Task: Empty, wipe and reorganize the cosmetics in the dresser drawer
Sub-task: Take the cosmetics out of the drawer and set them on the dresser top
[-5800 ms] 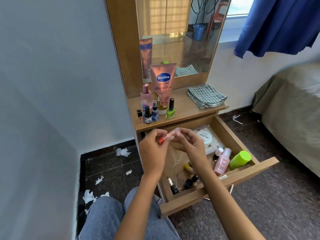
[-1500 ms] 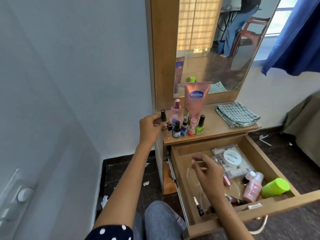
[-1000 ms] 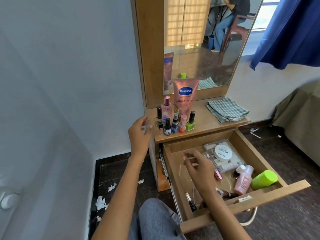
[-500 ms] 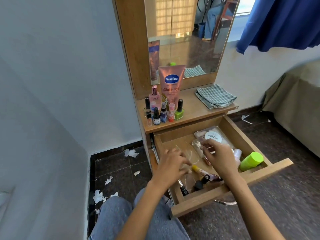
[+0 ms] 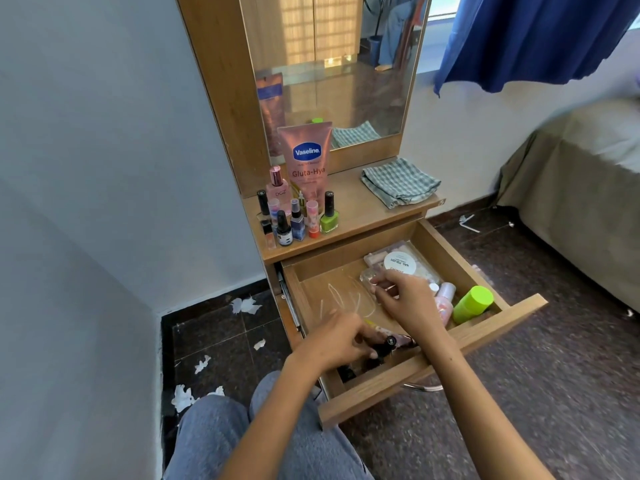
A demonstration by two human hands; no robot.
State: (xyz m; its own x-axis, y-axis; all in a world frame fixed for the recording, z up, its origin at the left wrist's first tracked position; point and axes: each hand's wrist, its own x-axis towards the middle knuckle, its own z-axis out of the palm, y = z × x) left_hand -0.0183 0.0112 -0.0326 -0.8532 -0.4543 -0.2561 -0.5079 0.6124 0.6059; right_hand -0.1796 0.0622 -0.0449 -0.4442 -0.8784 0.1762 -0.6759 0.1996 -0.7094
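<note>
Both hands down in the open drawer (image 5: 408, 386), among the cosmetics.

The left hand (image 5: 341, 342) curls round a small black-capped bottle (image 5: 384, 345) near the drawer's front left; the right hand (image 5: 408, 301) hovers over the middle with fingers loosely bent, fingertips at the edge of a clear pack (image 5: 401, 265) (whether it pinches anything cannot be told). To the right in the drawer lie a pink bottle (image 5: 445, 301) and a green cap (image 5: 473, 304), just beside each other. On the dresser top (image 5: 360, 216) a cluster of small bottles (image 5: 298, 220) stands upright in front of a Vaseline tube (image 5: 306, 161), which leans on the mirror (image 5: 332, 64). A folded checked cloth (image 5: 400, 182) lies well apart at the top's right end. White paper scraps (image 5: 207, 362) litter the dark floor.
</note>
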